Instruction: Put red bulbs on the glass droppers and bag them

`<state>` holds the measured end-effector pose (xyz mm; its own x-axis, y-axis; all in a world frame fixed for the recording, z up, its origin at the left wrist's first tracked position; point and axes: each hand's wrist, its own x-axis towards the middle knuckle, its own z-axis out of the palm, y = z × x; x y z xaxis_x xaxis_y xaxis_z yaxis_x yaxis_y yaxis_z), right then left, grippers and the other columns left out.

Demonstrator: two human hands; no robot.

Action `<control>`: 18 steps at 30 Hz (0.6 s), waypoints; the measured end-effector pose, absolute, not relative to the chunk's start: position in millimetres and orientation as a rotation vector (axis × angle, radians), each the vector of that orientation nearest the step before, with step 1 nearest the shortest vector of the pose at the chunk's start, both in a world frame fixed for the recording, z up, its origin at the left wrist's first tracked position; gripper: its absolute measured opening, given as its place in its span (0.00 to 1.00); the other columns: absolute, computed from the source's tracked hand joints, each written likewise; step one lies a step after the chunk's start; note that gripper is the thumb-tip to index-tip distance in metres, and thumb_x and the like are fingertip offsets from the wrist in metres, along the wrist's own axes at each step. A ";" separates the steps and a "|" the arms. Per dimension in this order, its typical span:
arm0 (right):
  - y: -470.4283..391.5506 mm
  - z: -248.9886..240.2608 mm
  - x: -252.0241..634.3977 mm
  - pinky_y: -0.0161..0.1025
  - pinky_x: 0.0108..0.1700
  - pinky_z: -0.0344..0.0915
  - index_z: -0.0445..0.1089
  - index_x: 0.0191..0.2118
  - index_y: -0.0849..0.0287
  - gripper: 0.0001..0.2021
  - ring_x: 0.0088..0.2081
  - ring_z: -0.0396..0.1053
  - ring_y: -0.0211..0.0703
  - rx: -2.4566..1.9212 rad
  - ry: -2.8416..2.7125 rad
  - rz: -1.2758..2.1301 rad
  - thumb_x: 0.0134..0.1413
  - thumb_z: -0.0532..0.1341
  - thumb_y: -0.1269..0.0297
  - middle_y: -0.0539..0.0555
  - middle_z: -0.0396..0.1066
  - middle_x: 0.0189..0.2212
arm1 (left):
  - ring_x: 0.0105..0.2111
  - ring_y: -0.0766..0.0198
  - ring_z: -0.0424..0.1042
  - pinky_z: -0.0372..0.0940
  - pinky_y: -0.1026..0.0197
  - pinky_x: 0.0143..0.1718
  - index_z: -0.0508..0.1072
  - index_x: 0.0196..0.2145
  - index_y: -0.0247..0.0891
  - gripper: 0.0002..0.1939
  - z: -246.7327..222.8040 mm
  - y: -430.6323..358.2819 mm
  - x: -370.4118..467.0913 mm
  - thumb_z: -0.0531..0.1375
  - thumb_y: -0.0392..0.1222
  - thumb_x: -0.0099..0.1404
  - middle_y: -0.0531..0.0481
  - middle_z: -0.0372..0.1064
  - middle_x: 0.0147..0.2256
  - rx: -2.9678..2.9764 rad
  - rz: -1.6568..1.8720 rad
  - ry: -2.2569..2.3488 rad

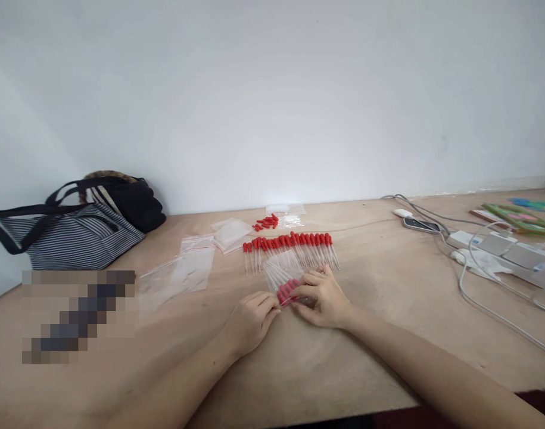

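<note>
A small clear zip bag (277, 269) holds several clear droppers with red bulbs, their bulbs toward me. My left hand (253, 316) is closed on the bag's near left corner. On the right side of its red-edged opening, my right hand (323, 299) pinches the bag with bent fingers. Just beyond lies a row of red-capped droppers (314, 247), side by side. Loose red bulbs (267, 222) form a small pile behind the row, beside thin clear tubes (292, 219).
Flat clear bags (196, 262) lie left of the row. A striped bag (87, 235) stands at the far left. On the right are a power strip (500, 253), cables, a dark device (420, 225), a crumpled tissue (482, 262) and a green-framed item (520, 219).
</note>
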<state>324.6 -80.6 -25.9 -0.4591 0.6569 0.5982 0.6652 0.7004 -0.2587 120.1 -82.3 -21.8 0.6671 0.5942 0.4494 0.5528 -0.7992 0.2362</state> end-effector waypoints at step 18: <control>-76.9 -27.6 310.3 0.40 0.38 0.47 0.67 0.31 0.58 0.04 0.33 0.62 0.39 -1.182 -2.182 -0.087 0.44 0.60 0.67 0.50 0.65 0.29 | 0.31 0.63 0.67 0.64 0.61 0.32 0.65 0.28 0.37 0.09 -18.9 -83.2 120.9 0.48 0.34 0.63 0.49 0.67 0.30 2.817 0.764 0.973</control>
<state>310.3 -76.9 -27.6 -0.3851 0.7280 0.5672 0.7706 0.5918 -0.2364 120.9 -83.2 -18.9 0.6769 0.5948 0.4337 0.5625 -0.7979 0.2165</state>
